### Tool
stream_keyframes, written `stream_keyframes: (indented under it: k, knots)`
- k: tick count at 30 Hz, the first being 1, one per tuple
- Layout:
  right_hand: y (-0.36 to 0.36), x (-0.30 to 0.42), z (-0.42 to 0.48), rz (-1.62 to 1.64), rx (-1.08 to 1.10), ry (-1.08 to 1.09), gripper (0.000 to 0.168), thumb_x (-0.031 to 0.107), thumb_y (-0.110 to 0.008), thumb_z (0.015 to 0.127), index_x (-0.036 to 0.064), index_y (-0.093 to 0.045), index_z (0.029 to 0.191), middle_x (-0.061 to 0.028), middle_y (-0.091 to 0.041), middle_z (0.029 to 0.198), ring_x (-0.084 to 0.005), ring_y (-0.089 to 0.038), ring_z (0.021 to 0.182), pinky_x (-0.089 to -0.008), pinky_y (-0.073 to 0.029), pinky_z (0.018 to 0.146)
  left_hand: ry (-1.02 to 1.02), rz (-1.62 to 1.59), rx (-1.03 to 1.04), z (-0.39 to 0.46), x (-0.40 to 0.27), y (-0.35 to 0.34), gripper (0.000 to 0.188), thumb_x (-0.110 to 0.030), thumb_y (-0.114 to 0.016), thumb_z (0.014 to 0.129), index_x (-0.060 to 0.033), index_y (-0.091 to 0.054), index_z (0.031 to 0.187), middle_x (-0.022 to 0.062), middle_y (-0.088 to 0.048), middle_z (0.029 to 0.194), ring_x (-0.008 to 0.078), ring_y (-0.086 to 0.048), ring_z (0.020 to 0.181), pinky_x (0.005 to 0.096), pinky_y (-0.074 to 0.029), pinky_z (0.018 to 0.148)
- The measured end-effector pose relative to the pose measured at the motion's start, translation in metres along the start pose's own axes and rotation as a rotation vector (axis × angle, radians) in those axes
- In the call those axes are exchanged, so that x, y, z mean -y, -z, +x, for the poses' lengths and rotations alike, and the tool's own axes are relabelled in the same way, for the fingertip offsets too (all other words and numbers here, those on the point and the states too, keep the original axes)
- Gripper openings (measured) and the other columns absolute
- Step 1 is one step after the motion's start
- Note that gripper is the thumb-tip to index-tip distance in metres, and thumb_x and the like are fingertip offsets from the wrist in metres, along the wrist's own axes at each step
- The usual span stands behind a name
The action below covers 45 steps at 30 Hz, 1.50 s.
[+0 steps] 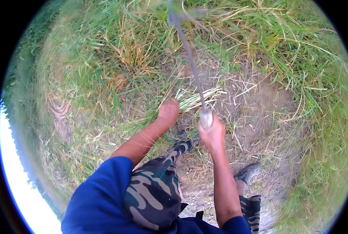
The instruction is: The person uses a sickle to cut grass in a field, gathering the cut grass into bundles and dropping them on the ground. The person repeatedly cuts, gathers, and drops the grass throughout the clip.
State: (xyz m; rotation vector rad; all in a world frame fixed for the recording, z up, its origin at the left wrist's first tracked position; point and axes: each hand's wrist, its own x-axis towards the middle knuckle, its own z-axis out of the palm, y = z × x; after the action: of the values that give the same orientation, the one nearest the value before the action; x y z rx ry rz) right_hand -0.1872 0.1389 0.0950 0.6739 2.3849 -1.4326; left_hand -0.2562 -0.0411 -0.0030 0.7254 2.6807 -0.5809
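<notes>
My left hand (169, 110) is closed around a bundle of cut grass stalks (195, 101), whose pale ends point right and whose leafy part trails to the lower left. My right hand (213, 130) grips the light-coloured handle (206, 118) of a long, thin metal tool (190, 55). Its shaft extends from the fist towards the top of the view, passing over the stalks' pale ends. The far end of the tool is blurred at the top edge, so its exact kind cannot be told.
Standing grass (296, 49) grows ahead and to the right. A tuft of dry stubble (136, 55) stands ahead on the left. Bare soil with straw litter (261, 108) lies right of my hands. My shod foot (248, 173) rests on the ground at lower right.
</notes>
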Motion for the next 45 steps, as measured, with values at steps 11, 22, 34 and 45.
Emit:
stream_keyframes:
  k: [11, 22, 34, 45]
  knots:
    - [-0.032, -0.084, -0.027, 0.028, 0.012, 0.022, 0.026, 0.012, -0.065, 0.070, 0.001, -0.057, 0.092, -0.0218, -0.062, 0.080, -0.0365, -0.062, 0.073, -0.0427, -0.049, 0.064, 0.042, -0.197, -0.082, -0.030, 0.002, -0.033, 0.013, -0.010, -0.049, 0.075, -0.0019, -0.050, 0.086, 0.0127, -0.058, 0.077, 0.0246, -0.062, 0.067, 0.0333, -0.050, 0.057]
    - [-0.018, -0.138, -0.085, -0.238, 0.074, -0.164, 0.031, 0.011, -0.066, 0.067, -0.002, -0.055, 0.092, -0.0241, -0.061, 0.077, -0.0382, -0.062, 0.074, -0.0451, -0.048, 0.064, -0.002, -0.031, -0.101, -0.043, 0.009, -0.024, 0.008, -0.013, -0.050, 0.076, -0.0055, -0.049, 0.077, 0.0064, -0.054, 0.065, 0.0155, -0.059, 0.061, 0.0254, -0.046, 0.048]
    - [-0.007, -0.159, -0.107, -0.269, 0.119, -0.123, 0.034, 0.012, -0.069, 0.066, 0.000, -0.057, 0.094, -0.0208, -0.062, 0.079, -0.0347, -0.062, 0.073, -0.0414, -0.049, 0.064, 0.093, -0.246, -0.107, -0.035, 0.032, -0.028, 0.006, -0.010, -0.048, 0.079, -0.0064, -0.047, 0.075, 0.0125, -0.056, 0.070, 0.0239, -0.061, 0.061, 0.0338, -0.050, 0.053]
    - [-0.042, -0.143, -0.073, -0.182, 0.111, 0.012, 0.026, 0.014, -0.066, 0.070, 0.002, -0.057, 0.091, -0.0192, -0.062, 0.077, -0.0298, -0.064, 0.069, -0.0391, -0.049, 0.061, 0.041, -0.318, -0.045, -0.031, 0.028, -0.021, 0.010, -0.012, -0.043, 0.081, -0.0044, -0.048, 0.083, 0.0147, -0.058, 0.073, 0.0257, -0.062, 0.065, 0.0354, -0.050, 0.056]
